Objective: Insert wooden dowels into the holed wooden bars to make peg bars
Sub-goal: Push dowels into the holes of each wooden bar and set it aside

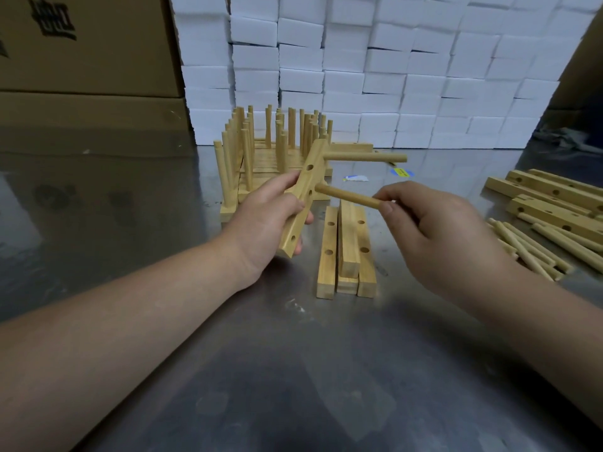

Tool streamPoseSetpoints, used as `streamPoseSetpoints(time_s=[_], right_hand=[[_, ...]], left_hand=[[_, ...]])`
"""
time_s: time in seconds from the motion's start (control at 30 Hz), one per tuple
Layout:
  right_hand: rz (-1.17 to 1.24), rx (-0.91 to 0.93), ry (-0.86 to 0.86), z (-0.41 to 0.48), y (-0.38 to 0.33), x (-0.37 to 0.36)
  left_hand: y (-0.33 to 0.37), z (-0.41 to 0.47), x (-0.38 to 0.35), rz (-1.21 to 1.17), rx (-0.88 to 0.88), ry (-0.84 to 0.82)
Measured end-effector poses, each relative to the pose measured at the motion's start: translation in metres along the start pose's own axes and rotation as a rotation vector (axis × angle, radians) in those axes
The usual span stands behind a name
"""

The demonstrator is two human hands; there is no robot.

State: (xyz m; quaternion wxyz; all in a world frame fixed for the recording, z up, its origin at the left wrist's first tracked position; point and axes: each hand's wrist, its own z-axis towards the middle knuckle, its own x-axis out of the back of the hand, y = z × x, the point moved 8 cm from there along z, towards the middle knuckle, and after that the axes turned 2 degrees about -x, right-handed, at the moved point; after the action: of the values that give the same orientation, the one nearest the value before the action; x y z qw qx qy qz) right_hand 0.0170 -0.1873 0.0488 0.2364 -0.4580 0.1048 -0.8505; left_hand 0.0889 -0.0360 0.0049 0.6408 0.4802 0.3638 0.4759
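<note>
My left hand point(272, 220) grips a holed wooden bar point(305, 190) and holds it tilted above the table. One dowel point(365, 157) sticks out of the bar's far end, pointing right. My right hand point(427, 230) pinches a second dowel point(347, 196) by its near end. That dowel's tip sits at a hole in the middle of the bar; how deep it goes I cannot tell. Below my hands three plain holed bars point(346, 252) lie side by side, with a fourth on top.
Finished peg bars point(261, 151) with upright dowels stand stacked behind my hands. Loose dowels point(532, 247) and more holed bars point(551, 197) lie at the right on the steel table point(293, 370). White foam blocks point(375, 70) and cardboard boxes point(88, 60) wall the back.
</note>
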Motion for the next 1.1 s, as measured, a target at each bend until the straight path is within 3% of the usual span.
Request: streamPoseSetpoints(time_s=[0.17,0.57,0.87,1.1], right_hand=[[-0.038,0.042,-0.055,-0.001,-0.006,-0.007],[-0.139,0.136,-0.001,-0.001,-0.014,-0.006],[-0.222,0.201,0.013,-0.002,-0.021,-0.002],[-0.058,0.109,-0.052,-0.002,-0.012,-0.008]], left_hand=[[0.001,0.000,0.000,0.007,-0.020,-0.007],[0.007,-0.005,-0.001,0.131,-0.045,0.009],[0.016,-0.007,-0.004,0.085,-0.067,-0.010],[0.014,-0.007,-0.002,0.167,-0.091,-0.003]])
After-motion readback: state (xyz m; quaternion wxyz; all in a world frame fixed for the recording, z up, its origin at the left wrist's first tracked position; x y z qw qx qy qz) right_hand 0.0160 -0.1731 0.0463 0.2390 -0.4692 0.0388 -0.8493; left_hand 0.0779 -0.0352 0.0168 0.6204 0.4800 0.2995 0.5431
